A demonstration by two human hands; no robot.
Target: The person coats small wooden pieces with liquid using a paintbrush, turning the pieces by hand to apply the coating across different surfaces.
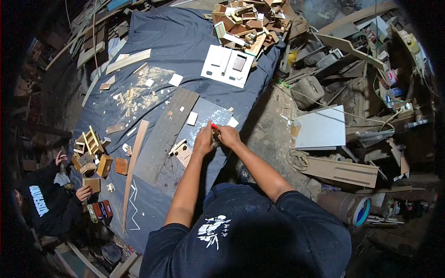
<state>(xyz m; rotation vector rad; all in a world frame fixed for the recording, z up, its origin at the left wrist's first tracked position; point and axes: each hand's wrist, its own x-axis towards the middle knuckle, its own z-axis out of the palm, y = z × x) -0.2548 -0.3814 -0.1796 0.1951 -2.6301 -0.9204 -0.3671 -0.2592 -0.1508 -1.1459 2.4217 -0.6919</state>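
Note:
Both of my hands meet over the grey board on the cloth-covered table. My left hand is closed around something small; a red tip sticks out by its fingers. Close beside it, my right hand is closed too, its fingertips near the red tip. What lies between the hands is too small to make out. A white block lies just beyond my left hand, and a light wooden piece with cut-outs lies to its left. White flakes are scattered on the board.
A white panel with slots and a heap of wood pieces are at the far side. A long wooden strip lies left. At the left edge another person's hand holds a wooden box.

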